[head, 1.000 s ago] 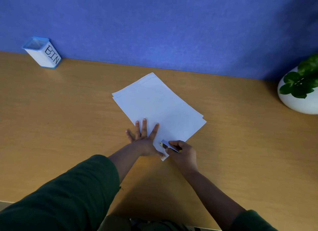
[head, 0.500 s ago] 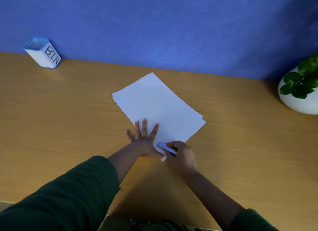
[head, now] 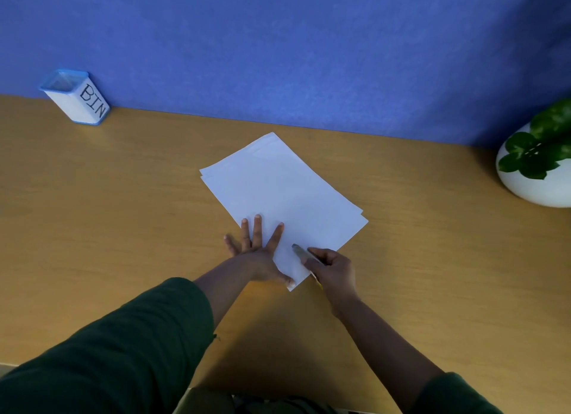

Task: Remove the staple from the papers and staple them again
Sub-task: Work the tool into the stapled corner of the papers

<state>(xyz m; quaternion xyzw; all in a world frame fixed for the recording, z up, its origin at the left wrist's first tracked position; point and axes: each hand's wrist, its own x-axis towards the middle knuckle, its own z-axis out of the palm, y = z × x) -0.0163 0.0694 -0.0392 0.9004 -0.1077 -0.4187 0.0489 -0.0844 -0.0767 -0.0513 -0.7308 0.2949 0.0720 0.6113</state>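
A small stack of white papers point(head: 279, 194) lies at an angle in the middle of the wooden desk point(head: 123, 216). My left hand point(head: 258, 253) presses flat on the near left part of the stack, fingers spread. My right hand point(head: 332, 270) grips a small grey-blue stapler point(head: 299, 250), its tip resting on the sheet close to the near corner. A bit of yellow shows under my right hand. No staple can be made out.
A white and blue cup marked BIN point(head: 77, 98) stands at the far left against the blue wall. A white pot with a green plant point(head: 539, 169) sits at the far right.
My right hand has moved the stapler slightly up and further onto the sheet. My left hand and the papers stay put.
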